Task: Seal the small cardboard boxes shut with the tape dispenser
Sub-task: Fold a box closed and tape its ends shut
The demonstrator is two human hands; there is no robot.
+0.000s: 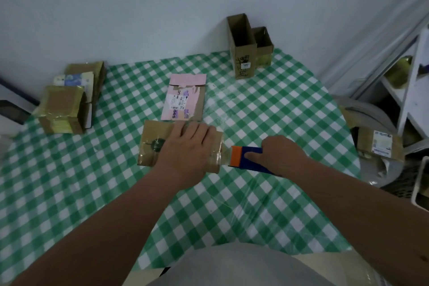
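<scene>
Left hand (185,146) lies flat, fingers straight, pressing down on a small cardboard box (157,144) near the middle of the desk (69,193), which wears a green-and-white check cloth under clear plastic. Right hand (276,155) grips the tape dispenser (246,157), blue body w/ orange front, fingers curled round it, index finger laid along the side. Dispenser sits just beside the box's right end, orange front facing the box; a strip of clear tape (224,155) runs from it onto that end. Box lies flat, long side running left-right, w/ glossy tape already across its top and a dark print on its left part. Just behind it, toward the far edge, lies a pink-labelled flat box (185,100) w/ barcode stickers, apart from the hands. At the desk's far left corner stands a stack of taped boxes (62,109) w/ more cardboard and a blue-white packet behind them. Near the far right corner, against the wall, stand two upright open boxes (246,46), the taller in front-left, the shorter touching it at the right. Off the right edge, not on the desk, another box w/ a white label (380,144) rests on a grey round thing; white shelving (408,76) is behind it. Both forearms are bare; a grey garment shows at the near edge.
</scene>
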